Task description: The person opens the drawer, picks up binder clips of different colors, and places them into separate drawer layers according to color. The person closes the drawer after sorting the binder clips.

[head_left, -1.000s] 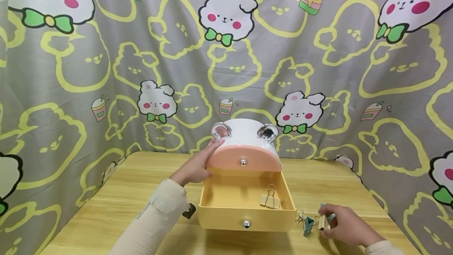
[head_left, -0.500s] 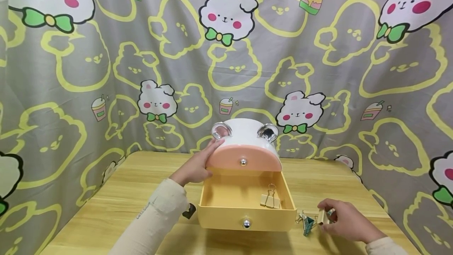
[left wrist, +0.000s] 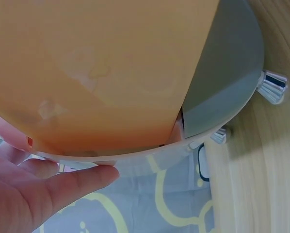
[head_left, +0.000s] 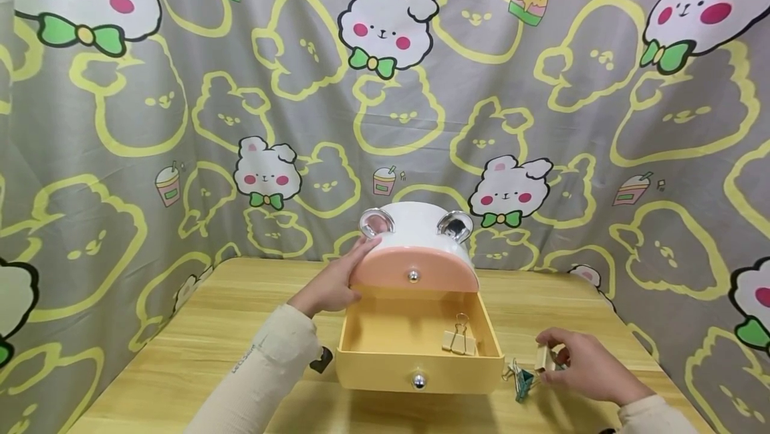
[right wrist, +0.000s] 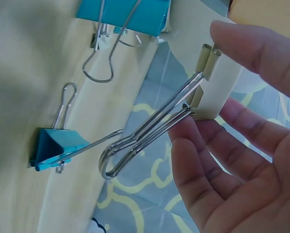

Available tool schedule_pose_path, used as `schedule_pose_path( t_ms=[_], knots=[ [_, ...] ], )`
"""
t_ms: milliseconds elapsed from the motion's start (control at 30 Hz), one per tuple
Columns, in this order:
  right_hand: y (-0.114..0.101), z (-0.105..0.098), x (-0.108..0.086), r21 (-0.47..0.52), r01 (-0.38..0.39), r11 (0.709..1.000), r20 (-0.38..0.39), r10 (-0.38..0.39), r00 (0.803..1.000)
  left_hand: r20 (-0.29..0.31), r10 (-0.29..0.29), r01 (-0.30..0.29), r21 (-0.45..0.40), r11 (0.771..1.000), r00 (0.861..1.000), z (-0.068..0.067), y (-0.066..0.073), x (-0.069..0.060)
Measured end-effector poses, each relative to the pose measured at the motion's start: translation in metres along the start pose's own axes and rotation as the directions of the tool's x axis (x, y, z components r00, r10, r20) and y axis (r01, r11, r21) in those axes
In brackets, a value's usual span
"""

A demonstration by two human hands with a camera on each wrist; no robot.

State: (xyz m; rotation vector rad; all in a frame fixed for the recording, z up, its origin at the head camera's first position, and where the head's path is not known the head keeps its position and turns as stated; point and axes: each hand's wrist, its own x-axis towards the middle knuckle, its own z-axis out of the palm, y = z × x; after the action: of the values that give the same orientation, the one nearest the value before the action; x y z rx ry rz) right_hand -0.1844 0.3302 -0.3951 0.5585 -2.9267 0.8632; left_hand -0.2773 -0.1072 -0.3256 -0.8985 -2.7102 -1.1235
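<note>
My left hand point(head_left: 337, 283) rests against the left side of a white, bear-eared desktop drawer box point(head_left: 415, 223), its fingers near the left ear. Its thumb lies straight along the box's edge in the left wrist view. The box's yellow lower drawer point(head_left: 415, 327) is pulled out, with one cream binder clip point(head_left: 459, 342) in its right front corner. Over the table to the right, my right hand point(head_left: 592, 364) pinches another cream binder clip point(right wrist: 215, 90) between thumb and fingers, its wire handles pointing away from the palm. Teal binder clips point(right wrist: 57, 148) lie close by on the table.
The pink upper drawer point(head_left: 414, 268) is closed. A small black object point(head_left: 321, 359) lies left of the yellow drawer on the wooden table point(head_left: 259, 313). A patterned grey curtain point(head_left: 325, 113) hangs behind and at both sides.
My right hand has lifted the cream binder clip slightly and shifted it a little left, away from the teal clips. The left hand and the drawer box have stayed in place.
</note>
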Motion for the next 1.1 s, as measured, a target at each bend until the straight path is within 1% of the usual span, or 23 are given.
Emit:
schedule_pose_path(
  t_ms=[233,467,667,800,1033,1100],
  knots=[
    [-0.005,-0.004,0.003,0.024,0.009,1.000,0.006,-0.009,1.000,0.000,-0.001,0.001,-0.003,1.000,1.000,0.000,-0.001,0.000],
    [-0.012,-0.010,0.006,0.029,-0.005,1.000,0.005,0.005,1.000,-0.002,0.000,0.000,-0.008,1.000,1.000,0.000,-0.002,0.000],
    [-0.019,-0.016,0.009,0.021,-0.039,0.999,-0.007,0.039,0.999,-0.001,0.004,-0.004,-0.004,1.000,1.000,0.001,-0.003,0.000],
    [-0.022,-0.019,0.010,0.014,-0.017,1.000,-0.018,0.017,1.000,-0.003,0.009,-0.009,0.000,1.000,1.000,0.001,-0.003,0.000],
    [-0.030,-0.022,0.014,0.015,-0.025,1.000,-0.054,0.026,0.998,-0.007,0.010,-0.010,0.002,1.000,1.000,0.001,-0.003,0.001],
    [-0.032,-0.023,0.015,0.013,-0.015,1.000,-0.061,0.016,0.998,-0.005,0.007,-0.007,0.004,1.000,1.000,0.001,-0.003,0.001]
  ],
)
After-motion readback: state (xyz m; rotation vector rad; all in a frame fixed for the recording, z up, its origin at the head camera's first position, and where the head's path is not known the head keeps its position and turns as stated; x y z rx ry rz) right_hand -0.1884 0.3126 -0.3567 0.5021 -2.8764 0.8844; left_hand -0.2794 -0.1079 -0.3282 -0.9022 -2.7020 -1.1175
